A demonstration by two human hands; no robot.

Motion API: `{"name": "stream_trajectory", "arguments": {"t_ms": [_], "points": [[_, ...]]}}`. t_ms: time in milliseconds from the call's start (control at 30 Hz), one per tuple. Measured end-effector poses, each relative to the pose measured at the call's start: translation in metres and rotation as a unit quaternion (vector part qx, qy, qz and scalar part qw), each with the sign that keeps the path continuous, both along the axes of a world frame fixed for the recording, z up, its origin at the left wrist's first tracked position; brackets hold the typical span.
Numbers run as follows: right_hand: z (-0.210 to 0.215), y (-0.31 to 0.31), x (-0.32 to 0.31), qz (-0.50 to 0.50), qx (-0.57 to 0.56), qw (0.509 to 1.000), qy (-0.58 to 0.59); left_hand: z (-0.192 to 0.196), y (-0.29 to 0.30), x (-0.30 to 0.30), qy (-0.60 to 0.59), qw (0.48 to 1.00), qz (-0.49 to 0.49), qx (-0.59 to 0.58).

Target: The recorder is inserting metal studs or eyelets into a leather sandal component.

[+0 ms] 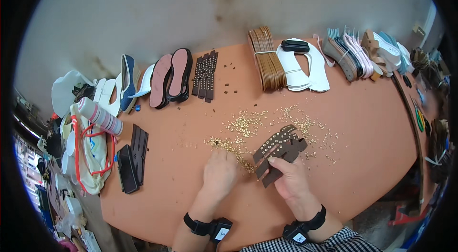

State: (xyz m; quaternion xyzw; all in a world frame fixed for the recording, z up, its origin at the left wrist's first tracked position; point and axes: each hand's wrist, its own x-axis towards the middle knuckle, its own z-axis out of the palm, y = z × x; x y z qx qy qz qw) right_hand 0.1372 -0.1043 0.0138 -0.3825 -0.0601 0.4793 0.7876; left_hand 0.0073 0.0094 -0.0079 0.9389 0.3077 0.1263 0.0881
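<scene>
**Mia:** Where is the dark brown strappy leather piece with rows of gold studs [279, 149]?

**Ben:** It sits just past the middle of the big orange table [362, 123], on the side near the person. The right hand [291, 178] holds it. The thumb and fingers are pinched shut on its lower end, and the rest fans up and away, tilted over the table.

**Mia:** And the left hand [220, 173]?

**Ben:** It rests palm down on the orange table, just left of the studded piece. Its fingers are bunched together over the scattered tiny gold studs [248, 123]. Whether they pinch a stud, the picture does not show.

**Mia:** How would the studded piece feel?

**Ben:** Light and bendy, most likely. The thin straps could flop, so holding it at the wide end, where the straps join, looks best. The little studs look slippery and easy to lose.

**Mia:** What else is on the orange table?

**Ben:** At the far edge lies a bundle of tan brown straps [267, 59], beside some flat white sole shapes [305, 68]. Left of those is a row of dark studded strips [205, 75], then 2 pink soles with black rims [171, 80]. At the left edge lie flat black pieces [133, 159], and a white bag with red handles [90, 149] sits just off the table.
</scene>
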Motion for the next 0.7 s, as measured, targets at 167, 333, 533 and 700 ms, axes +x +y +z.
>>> {"name": "stream_trajectory", "arguments": {"t_ms": [167, 333, 533, 700], "points": [[-0.001, 0.001, -0.001, 0.020, -0.003, 1.000, 0.006, -0.015, 0.002, -0.004, -0.113, 0.994, 0.000, 0.006], [0.002, 0.003, -0.004, 0.029, -0.006, 1.000, 0.006, -0.014, 0.014, -0.015, -0.225, 0.933, 0.113, -0.256], [-0.002, 0.002, -0.009, 0.054, -0.005, 0.998, 0.020, 0.002, 0.013, -0.014, -0.397, 0.759, 0.135, -0.498], [-0.004, 0.003, -0.013, 0.054, -0.002, 0.999, -0.004, 0.016, 0.002, -0.018, -0.427, 0.754, 0.069, -0.495]]}}
